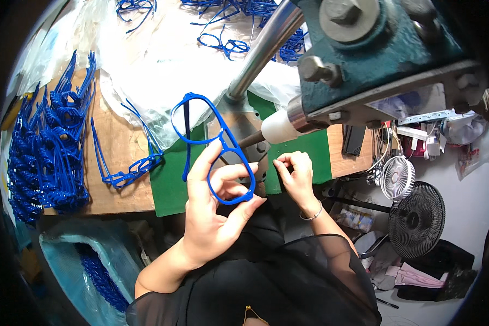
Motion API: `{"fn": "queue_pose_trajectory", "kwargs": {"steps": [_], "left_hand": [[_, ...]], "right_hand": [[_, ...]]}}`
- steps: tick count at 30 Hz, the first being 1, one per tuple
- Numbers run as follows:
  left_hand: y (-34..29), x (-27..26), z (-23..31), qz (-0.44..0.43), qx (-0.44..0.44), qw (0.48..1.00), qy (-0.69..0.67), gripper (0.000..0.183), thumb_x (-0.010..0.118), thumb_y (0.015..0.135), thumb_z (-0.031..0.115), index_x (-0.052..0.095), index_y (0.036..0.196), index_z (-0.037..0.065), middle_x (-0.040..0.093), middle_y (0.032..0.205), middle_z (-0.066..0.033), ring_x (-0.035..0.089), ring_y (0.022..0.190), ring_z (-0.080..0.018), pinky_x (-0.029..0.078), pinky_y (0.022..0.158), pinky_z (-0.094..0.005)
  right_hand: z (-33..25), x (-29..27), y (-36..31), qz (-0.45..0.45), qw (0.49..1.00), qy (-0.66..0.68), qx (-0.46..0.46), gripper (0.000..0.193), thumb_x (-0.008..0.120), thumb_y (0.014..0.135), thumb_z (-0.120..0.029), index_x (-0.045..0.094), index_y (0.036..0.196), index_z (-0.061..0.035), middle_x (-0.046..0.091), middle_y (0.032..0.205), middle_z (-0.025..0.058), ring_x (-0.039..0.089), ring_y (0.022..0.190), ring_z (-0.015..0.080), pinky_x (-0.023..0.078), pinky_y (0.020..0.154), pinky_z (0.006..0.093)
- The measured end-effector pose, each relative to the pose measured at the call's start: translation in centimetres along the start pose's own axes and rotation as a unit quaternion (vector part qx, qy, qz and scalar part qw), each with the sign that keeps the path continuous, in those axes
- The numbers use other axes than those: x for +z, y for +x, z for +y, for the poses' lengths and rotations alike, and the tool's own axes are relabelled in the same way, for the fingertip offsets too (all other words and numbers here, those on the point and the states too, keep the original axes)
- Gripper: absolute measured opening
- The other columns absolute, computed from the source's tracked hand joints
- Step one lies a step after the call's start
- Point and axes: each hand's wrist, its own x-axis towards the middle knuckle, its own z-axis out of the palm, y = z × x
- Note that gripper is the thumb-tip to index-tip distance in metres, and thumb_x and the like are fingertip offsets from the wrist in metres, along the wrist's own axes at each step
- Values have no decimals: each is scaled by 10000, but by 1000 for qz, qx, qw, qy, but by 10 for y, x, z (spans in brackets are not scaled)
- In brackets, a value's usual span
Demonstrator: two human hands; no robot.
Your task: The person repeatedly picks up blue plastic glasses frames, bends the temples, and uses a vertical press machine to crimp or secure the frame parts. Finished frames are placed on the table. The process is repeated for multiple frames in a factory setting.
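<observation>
My left hand is closed on a blue eyeglass frame, gripping it by the lower rim and near the bridge. The frame is raised and tilted in front of the press, with a temple arm hanging down from its upper end. Over the green mat is my right hand, its fingers curled and pressed together; anything in them is hidden. A white-collared metal rod of the green bench press points toward the held frame, and I cannot tell whether it touches it.
Stacked blue eyeglass frames fill the table's left side, beside a loose frame. More frames lie on white plastic sheeting at the back. A lined bin stands lower left; a black fan stands right.
</observation>
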Motion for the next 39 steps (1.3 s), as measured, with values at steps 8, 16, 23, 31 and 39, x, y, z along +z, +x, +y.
{"fn": "queue_pose_trajectory", "kwargs": {"steps": [8,16,23,31,39], "left_hand": [[-6,-2,0,-23,-12,999,45,778,585,732,-115,110,1331,32,518,1118,-186,577,869,-144,462,801,-246],[-14,-2,9,-17,-69,997,-37,765,519,751,-123,68,1346,47,477,1155,-199,564,938,-181,440,833,-276],[-16,-5,9,-29,-44,998,-34,775,504,746,-148,53,1346,47,470,1149,-210,569,968,-217,440,851,-293],[-19,-3,8,-44,-10,999,-5,782,503,733,-153,54,1342,43,463,1169,-225,571,965,-226,447,841,-295],[-19,-2,11,-43,-45,997,-42,786,506,731,-152,56,1342,49,470,1161,-224,577,954,-223,453,823,-288]], "right_hand": [[-43,-50,30,-143,973,182,17,73,589,782,-60,536,807,-15,503,733,73,487,667,176,413,615,276],[-116,-59,45,-168,923,260,-230,141,656,725,-71,530,782,-45,528,755,59,484,667,233,407,598,304],[-120,-59,51,-137,917,256,-274,135,708,667,-88,602,751,-80,557,702,27,495,645,193,406,584,280],[-117,-59,49,-162,906,311,-237,173,723,659,-100,581,753,-69,547,696,30,497,664,201,416,597,283],[-117,-58,45,-176,900,340,-210,147,673,731,-111,538,759,-57,531,711,40,484,654,201,400,591,278]]}}
